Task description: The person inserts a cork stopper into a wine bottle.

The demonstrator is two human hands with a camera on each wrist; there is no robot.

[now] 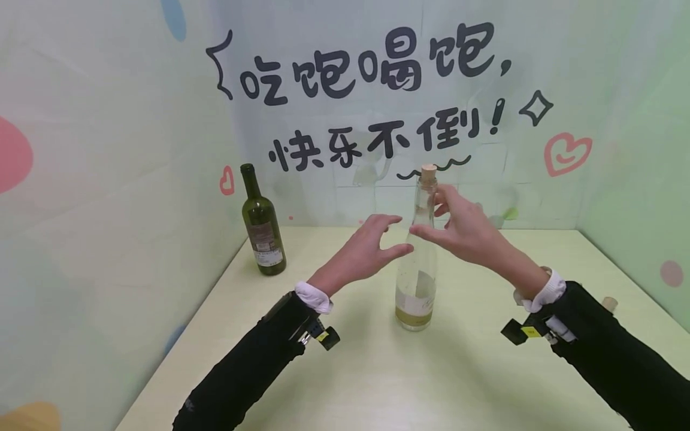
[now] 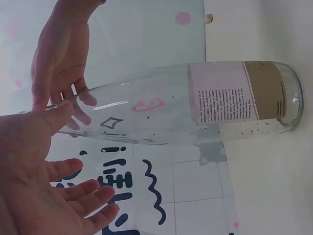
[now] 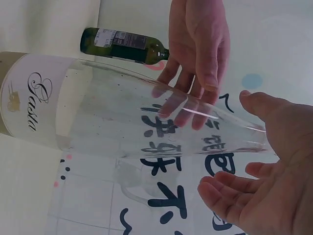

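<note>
A clear glass bottle (image 1: 416,272) with a white and gold label (image 2: 234,93) stands upright on the table (image 1: 345,383). A cork (image 1: 428,173) sits in its mouth. My left hand (image 1: 372,245) is at the bottle's left side, thumb and fingers spread apart and holding nothing. On the other side my right hand (image 1: 466,230) is beside the neck, its fingers loosely bent and thumb apart from them. In the right wrist view, the right hand's thumb (image 3: 266,105) overlaps the neck, while its fingers (image 3: 227,191) are on the other side, not wrapped round the glass.
A dark green wine bottle (image 1: 262,224) stands at the table's back left. Another cork (image 1: 610,304) lies at the right, partly behind my right sleeve (image 1: 609,341). Behind the table rises a backdrop (image 1: 323,197) with large black writing, and side panels flank it.
</note>
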